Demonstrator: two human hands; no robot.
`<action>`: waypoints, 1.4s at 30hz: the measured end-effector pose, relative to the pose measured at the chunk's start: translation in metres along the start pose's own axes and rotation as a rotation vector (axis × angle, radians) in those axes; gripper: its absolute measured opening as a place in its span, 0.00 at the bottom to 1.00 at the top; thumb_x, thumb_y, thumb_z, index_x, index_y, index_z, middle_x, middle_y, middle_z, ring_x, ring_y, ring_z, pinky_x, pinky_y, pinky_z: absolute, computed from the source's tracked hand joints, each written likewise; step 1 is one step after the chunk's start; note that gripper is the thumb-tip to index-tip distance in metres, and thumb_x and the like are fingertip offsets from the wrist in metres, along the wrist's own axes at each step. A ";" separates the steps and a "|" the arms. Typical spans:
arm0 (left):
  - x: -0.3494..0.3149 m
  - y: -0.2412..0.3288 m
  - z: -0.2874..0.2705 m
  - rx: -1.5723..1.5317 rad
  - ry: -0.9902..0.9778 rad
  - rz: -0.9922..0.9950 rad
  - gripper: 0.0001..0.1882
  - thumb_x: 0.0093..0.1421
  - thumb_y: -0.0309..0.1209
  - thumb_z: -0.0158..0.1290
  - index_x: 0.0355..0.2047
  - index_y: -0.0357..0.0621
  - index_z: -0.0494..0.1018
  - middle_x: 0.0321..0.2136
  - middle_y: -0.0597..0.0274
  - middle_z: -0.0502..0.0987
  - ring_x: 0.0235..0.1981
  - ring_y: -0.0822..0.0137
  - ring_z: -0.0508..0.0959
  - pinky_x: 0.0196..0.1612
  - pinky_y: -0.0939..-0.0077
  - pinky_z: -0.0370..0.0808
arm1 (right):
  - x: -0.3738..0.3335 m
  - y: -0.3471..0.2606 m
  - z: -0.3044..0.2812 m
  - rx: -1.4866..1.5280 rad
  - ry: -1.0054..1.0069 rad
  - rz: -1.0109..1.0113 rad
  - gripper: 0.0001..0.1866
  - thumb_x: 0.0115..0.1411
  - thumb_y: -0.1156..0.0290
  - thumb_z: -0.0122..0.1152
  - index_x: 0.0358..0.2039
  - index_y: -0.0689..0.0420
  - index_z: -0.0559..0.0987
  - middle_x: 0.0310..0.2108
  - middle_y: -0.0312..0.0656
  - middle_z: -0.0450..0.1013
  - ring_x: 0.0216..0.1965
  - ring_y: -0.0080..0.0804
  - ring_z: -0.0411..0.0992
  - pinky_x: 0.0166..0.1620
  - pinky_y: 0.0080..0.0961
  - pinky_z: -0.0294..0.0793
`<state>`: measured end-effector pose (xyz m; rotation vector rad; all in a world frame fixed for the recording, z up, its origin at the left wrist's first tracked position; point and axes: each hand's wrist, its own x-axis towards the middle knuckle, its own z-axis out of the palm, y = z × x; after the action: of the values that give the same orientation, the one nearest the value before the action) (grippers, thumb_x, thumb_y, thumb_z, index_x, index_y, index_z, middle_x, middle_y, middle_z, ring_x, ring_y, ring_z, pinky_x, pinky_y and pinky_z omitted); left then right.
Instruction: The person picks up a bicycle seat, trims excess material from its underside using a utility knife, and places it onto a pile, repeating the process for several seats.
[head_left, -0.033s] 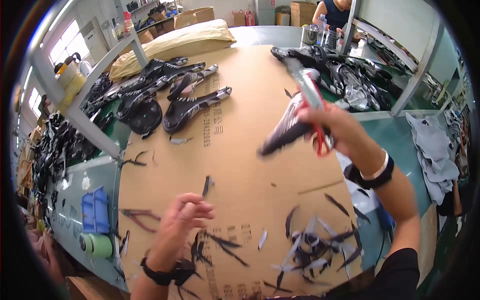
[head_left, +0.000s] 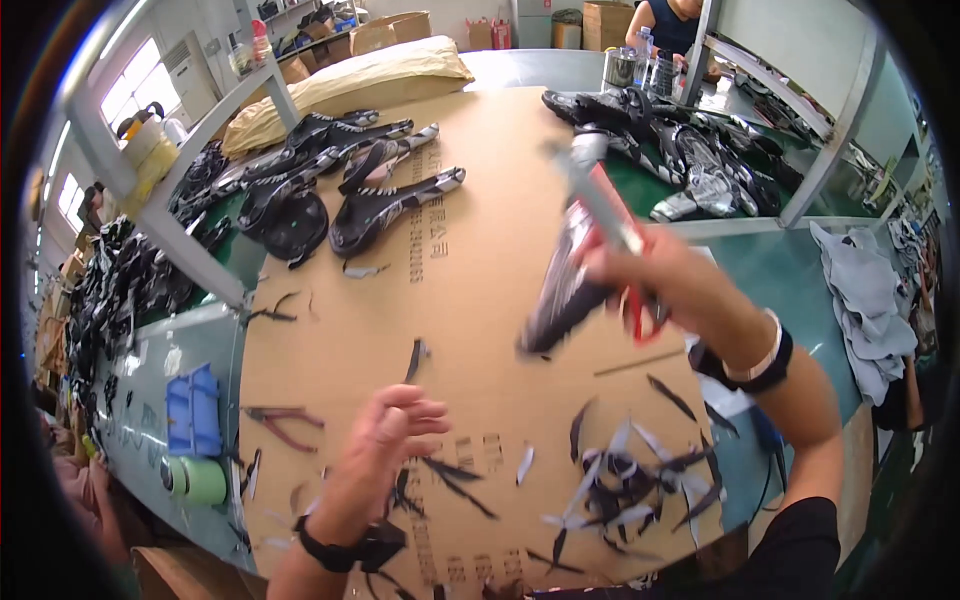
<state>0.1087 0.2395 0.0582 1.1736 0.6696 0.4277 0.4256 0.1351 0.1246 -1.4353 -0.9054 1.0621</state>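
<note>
My right hand (head_left: 660,270) is closed on red-handled scissors (head_left: 638,312), whose grey blades point up and away. In the same hand hangs a black-and-white bicycle saddle (head_left: 560,300), its dark tip toward the cardboard; motion blurs both, and the fingers partly hide them. My left hand (head_left: 390,435) is empty, its fingers loosely bent and apart, above the cardboard sheet (head_left: 480,330). Nearest to it is a narrow black offcut (head_left: 416,358). Several similar saddles (head_left: 385,215) lie at the far left of the cardboard.
Dark and grey trimmings (head_left: 630,485) are heaped at the near right. Red-handled pliers (head_left: 285,425) lie at the left edge, near a blue plastic bin (head_left: 193,410) and a green roll (head_left: 197,480). More saddles (head_left: 690,150) pile at the far right, below a metal frame (head_left: 840,120).
My right hand has lowered a little, with the saddle's tip nearer to me and the scissors tilted further left. My left hand has shifted slightly to the right.
</note>
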 end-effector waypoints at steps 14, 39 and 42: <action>-0.150 -0.118 0.034 -0.188 0.288 -0.039 0.28 0.63 0.27 0.50 0.60 0.32 0.54 0.54 0.53 0.66 0.55 0.67 0.67 0.60 0.73 0.62 | -0.255 0.118 0.135 -0.394 -0.083 0.117 0.23 0.61 0.67 0.61 0.55 0.59 0.69 0.33 0.42 0.76 0.31 0.26 0.75 0.34 0.24 0.73; -0.088 -0.089 0.041 1.270 -0.222 0.525 0.36 0.36 0.54 0.68 0.40 0.43 0.73 0.32 0.61 0.71 0.40 0.60 0.71 0.55 0.61 0.55 | -0.284 0.163 0.156 -0.972 0.051 -0.138 0.38 0.53 0.78 0.58 0.65 0.46 0.60 0.24 0.45 0.68 0.18 0.43 0.69 0.21 0.35 0.70; -0.094 -0.092 0.043 1.257 -0.187 0.547 0.35 0.36 0.54 0.68 0.38 0.42 0.73 0.30 0.59 0.70 0.38 0.59 0.69 0.53 0.61 0.56 | -0.301 0.167 0.170 -0.853 0.122 -0.089 0.37 0.56 0.76 0.59 0.65 0.46 0.59 0.26 0.45 0.70 0.19 0.47 0.70 0.22 0.36 0.70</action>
<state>0.0661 0.1187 0.0058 2.5862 0.4065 0.3209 0.1666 -0.1163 -0.0056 -2.0915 -1.4046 0.5073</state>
